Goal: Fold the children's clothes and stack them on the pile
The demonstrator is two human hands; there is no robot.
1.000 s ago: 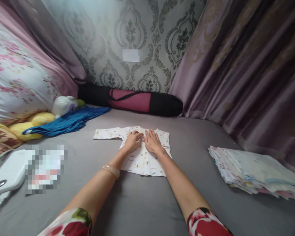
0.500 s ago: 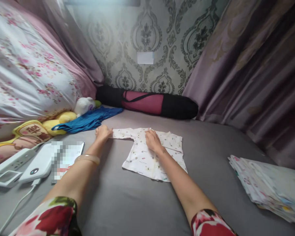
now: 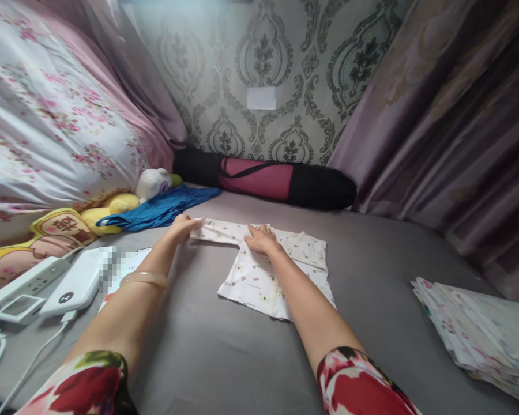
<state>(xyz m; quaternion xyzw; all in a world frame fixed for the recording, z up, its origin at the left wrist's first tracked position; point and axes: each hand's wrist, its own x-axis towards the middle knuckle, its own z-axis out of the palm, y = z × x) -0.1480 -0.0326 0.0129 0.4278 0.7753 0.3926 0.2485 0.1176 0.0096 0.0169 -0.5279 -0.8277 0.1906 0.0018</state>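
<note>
Nearby, one stack of folded pale cloths [image 3: 480, 334] lies right of one small white printed fabric shirt [image 3: 251, 282]. Of two hands, the right hand [image 3: 262, 239] rests on its chest, fingers loosely spread; the left hand [image 3: 183, 226] pinches one sleeve [image 3: 220, 231] end. An uneven pull could skew the shirt. Beyond: one blue cloth [image 3: 160, 207], one cylindrical black-and-maroon bag [image 3: 259, 180].
</note>
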